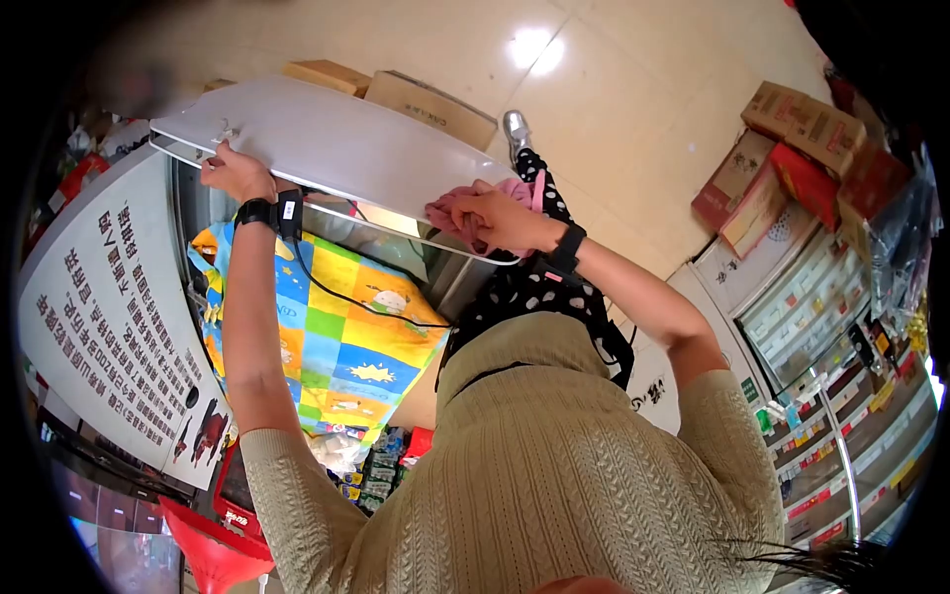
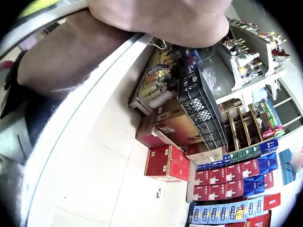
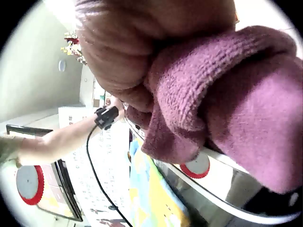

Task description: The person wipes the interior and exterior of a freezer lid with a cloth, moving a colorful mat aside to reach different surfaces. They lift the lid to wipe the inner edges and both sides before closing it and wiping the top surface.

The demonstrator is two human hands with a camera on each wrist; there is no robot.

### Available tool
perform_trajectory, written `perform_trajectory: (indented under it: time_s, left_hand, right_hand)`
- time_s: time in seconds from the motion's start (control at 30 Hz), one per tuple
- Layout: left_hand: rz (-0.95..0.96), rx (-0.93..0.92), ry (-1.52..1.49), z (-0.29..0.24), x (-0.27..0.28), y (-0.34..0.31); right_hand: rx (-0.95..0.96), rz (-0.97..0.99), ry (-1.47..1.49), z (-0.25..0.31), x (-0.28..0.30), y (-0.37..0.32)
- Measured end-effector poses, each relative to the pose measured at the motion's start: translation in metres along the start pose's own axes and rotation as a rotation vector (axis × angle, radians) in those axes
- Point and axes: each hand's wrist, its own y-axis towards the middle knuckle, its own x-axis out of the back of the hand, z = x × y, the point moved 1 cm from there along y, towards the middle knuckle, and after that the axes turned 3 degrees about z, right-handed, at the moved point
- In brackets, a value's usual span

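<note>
A pale panel (image 1: 336, 139) with a thin rim and rounded corners stretches across in front of the body. Toward its far left end, my left hand (image 1: 240, 176) grips the rim, fingers bent over the edge. The left wrist view shows that hand (image 2: 161, 19) above the white edge (image 2: 80, 111). A crumpled pink cloth (image 1: 455, 220) is bunched in my right hand (image 1: 510, 220), at the right end of the panel. Up close in the right wrist view, the fingers press into the thick, fuzzy cloth (image 3: 189, 90).
Below the panel hangs a colourful patterned cloth (image 1: 371, 342), crossed by a black cable. A white sign with writing (image 1: 119, 317) stands at left. Cardboard boxes (image 1: 430, 107) lie beyond the panel; more boxes (image 1: 807, 119) and shelves of goods (image 1: 851, 436) line the right.
</note>
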Motion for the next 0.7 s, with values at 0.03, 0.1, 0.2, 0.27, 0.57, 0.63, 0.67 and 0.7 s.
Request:
perform_trajectory:
  time_s: [0.03,0.1,0.2,0.27,0.57,0.63,0.67,0.7]
  left_hand:
    - [0.002,-0.002,-0.004,0.004,-0.001,0.003]
    - [0.004,-0.029,-0.039,0.011,0.0,0.008]
    - [-0.023,-0.069,0.01,0.011,0.0,0.006]
    - [-0.012,-0.066,-0.004,0.01,-0.001,0.005]
    - [-0.042,-0.036,0.103,0.008,-0.001,0.006]
    - [-0.035,-0.051,0.13,0.005,-0.001,0.003]
    - [-0.032,-0.055,0.125,0.007,-0.002,0.005]
    - [-0.042,-0.047,0.123,0.01,-0.002,0.007]
  right_hand:
    - [0.062,-0.056,0.004,-0.001,0.0,-0.006]
    - [0.194,-0.153,-0.023,-0.008,0.0,-0.027]
    - [-0.016,0.03,0.043,-0.039,0.001,-0.073]
    - [-0.04,0.007,0.026,-0.035,0.0,-0.078]
    - [0.019,-0.035,-0.019,-0.004,0.002,-0.02]
    - [0.072,-0.092,-0.001,-0.02,-0.003,-0.046]
    - [0.093,-0.128,0.041,-0.029,-0.005,-0.063]
    - [-0.038,-0.079,0.023,-0.035,-0.004,-0.081]
